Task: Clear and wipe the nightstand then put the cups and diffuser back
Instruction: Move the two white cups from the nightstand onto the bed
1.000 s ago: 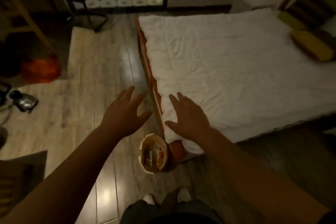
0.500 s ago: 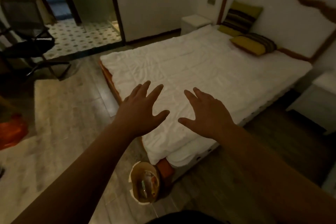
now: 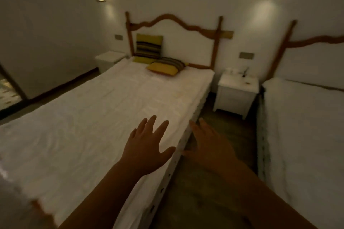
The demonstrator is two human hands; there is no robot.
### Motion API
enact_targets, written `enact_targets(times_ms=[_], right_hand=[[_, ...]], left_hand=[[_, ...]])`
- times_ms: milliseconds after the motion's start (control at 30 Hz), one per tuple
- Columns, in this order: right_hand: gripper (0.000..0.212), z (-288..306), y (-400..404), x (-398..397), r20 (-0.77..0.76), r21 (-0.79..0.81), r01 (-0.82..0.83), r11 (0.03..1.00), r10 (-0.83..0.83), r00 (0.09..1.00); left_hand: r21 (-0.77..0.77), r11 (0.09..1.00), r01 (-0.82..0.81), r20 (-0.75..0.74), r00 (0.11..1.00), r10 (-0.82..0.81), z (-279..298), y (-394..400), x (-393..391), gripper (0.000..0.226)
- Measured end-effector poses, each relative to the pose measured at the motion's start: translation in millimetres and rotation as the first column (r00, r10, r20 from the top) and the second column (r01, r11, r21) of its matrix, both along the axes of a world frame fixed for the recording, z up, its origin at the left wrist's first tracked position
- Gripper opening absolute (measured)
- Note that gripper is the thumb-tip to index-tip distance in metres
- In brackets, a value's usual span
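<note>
View swung up and round from a second ago: gone the paper basket on the floor by the bed corner, gone the doorway and tiled room; now facing down the length of the white-sheeted bed (image 3: 104,113) toward its wood-trimmed headboard. Newly in sight, the small white nightstand (image 3: 236,96) in the gap between this bed and the second white bed (image 3: 305,135) on the right, well apart from both hands. On its top, near the back, two pale cups (image 3: 231,70), blurred, and just right of them a dark thin-sticked thing, probably the reed diffuser (image 3: 245,73); a small dark spot nearer the front edge, too small to name.

Left hand (image 3: 147,147) as before: fingers spread, palm down, holding nothing, hovering over the bed's right edge. Right hand (image 3: 210,145) likewise spread and empty, over the dark wooden floor (image 3: 204,188) of the aisle.

Meaning for the task: target found, nothing yet cleared or wiped. No cloth visible anywhere. Likely next, a walk up the aisle to lift off the cups and diffuser.
</note>
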State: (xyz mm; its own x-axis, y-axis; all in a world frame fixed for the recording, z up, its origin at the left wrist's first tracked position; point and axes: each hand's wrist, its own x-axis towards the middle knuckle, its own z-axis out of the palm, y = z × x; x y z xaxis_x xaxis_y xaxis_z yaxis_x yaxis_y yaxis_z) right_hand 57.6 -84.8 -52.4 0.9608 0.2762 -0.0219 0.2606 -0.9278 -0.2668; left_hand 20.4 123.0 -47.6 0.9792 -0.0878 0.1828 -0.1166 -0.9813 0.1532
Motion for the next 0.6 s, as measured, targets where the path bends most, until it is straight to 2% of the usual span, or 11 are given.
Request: enact_targets(times_ms=[133, 300, 600], right_hand=[[0.101, 8, -71, 23, 0.013, 0.018, 0.135, 0.991, -0.135, 0.991], [0.101, 24, -132, 54, -0.051, -0.006, 0.268, 0.963, -0.268, 0.962], [0.099, 22, -157, 187, 0.004, -0.033, 0.4, 0.916, -0.4, 0.916]], left_hand=[[-0.04, 0.987, 0.156, -0.022, 0.987, -0.157, 7, -68, 61, 0.089], [-0.063, 0.959, 0.276, -0.039, 0.96, -0.279, 17, -127, 126, 0.087], [-0.002, 0.933, 0.36, 0.018, 0.933, -0.36, 22, -163, 278, 0.086]])
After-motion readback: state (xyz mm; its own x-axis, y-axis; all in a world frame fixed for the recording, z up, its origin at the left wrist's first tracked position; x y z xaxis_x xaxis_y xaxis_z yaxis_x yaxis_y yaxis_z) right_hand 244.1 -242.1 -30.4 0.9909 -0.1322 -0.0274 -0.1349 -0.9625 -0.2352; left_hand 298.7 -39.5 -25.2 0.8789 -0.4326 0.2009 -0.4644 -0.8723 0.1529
